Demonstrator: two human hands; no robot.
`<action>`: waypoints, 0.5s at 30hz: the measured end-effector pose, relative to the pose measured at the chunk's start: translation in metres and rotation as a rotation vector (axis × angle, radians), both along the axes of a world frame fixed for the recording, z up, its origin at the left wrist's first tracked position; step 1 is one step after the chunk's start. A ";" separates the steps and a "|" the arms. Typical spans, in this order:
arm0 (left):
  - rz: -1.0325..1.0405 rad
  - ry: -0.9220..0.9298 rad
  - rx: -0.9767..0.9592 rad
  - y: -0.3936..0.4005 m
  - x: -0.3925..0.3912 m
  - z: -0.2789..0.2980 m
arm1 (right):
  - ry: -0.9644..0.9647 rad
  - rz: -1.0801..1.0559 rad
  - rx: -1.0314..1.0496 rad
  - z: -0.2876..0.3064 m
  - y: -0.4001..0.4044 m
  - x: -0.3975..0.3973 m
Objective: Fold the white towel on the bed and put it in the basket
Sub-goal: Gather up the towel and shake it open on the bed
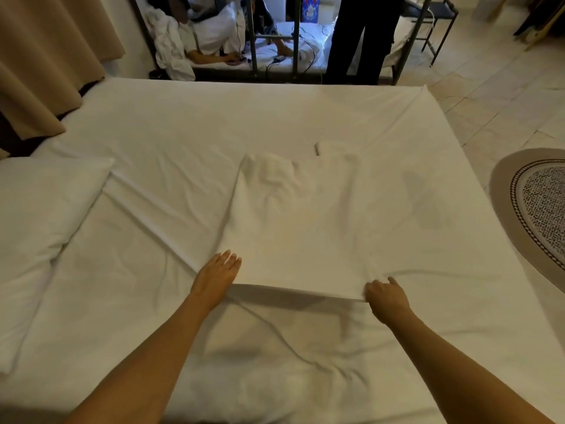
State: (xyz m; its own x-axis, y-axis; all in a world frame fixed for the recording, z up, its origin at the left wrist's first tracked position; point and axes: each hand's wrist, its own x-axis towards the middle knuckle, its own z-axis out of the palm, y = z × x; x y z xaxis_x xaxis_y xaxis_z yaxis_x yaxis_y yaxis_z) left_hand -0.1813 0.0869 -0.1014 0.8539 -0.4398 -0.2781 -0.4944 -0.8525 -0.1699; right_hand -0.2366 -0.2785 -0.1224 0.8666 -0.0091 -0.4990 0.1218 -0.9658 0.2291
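1. The towel lies spread mid-bed, right of the pillow.
2. Right hand pinches its near corner, fingers curled; left hand rests flat at the other corner, fingers straight.
3. Soft, light, floppy (it sags between grips), so probably best held by its corners.

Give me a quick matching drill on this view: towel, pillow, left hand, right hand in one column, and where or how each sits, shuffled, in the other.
Things:
1. towel
2. pillow
3. left hand
4. right hand

States:
A. pinching the near right corner of the towel
B. lying at the left side of the bed
C. spread out on the sheet, far end rumpled
D. flat, fingers straight, on the near left corner of the towel

Pairs: 1-C, 2-B, 3-D, 4-A
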 end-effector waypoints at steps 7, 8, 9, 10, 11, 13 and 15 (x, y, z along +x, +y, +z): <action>0.076 0.133 -0.187 0.006 -0.051 -0.064 | -0.113 -0.077 0.032 -0.051 0.014 -0.044; 0.069 0.123 -0.193 0.003 -0.054 -0.074 | -0.104 -0.075 0.029 -0.059 0.014 -0.048; 0.067 0.131 -0.176 0.002 -0.056 -0.082 | -0.090 -0.067 0.023 -0.068 0.014 -0.050; 0.077 0.159 -0.155 0.001 -0.057 -0.090 | -0.072 -0.053 0.018 -0.076 0.014 -0.052; 0.089 0.186 -0.138 0.001 -0.056 -0.098 | -0.053 -0.037 0.019 -0.084 0.014 -0.054; 0.089 0.206 -0.142 0.001 -0.054 -0.115 | -0.018 -0.026 0.049 -0.100 0.015 -0.054; 0.063 0.195 -0.174 0.004 -0.053 -0.133 | 0.012 -0.040 0.097 -0.112 0.014 -0.054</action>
